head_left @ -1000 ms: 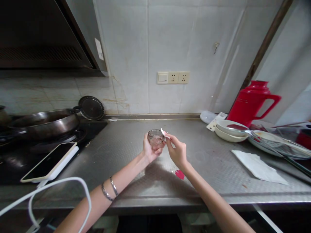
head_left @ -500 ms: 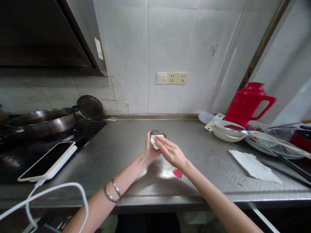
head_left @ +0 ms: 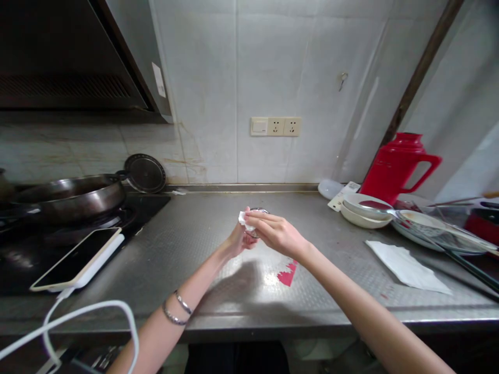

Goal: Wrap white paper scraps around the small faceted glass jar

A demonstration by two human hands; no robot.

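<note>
My left hand [head_left: 237, 240] is wrapped round a small clear glass bowl [head_left: 259, 211], held above the steel counter [head_left: 195, 244]; most of the bowl is hidden behind my fingers. My right hand [head_left: 275, 232] lies across the bowl's front, its fingertips pinching a small white piece of tissue [head_left: 245, 219] against the bowl's left side. A red smear [head_left: 289, 273] marks the counter just below my right wrist.
A phone [head_left: 76, 258] on a white charger with its cable lies at the left, beside a wok [head_left: 70, 195] on the stove. At the right are stacked bowls [head_left: 364, 209], plates, a red jug [head_left: 397, 163] and a white napkin [head_left: 405, 267].
My right hand has swept the tissue from the bowl's right rim across its front to the left side. The bowl has sunk behind my hands, and more of the red smear shows.
</note>
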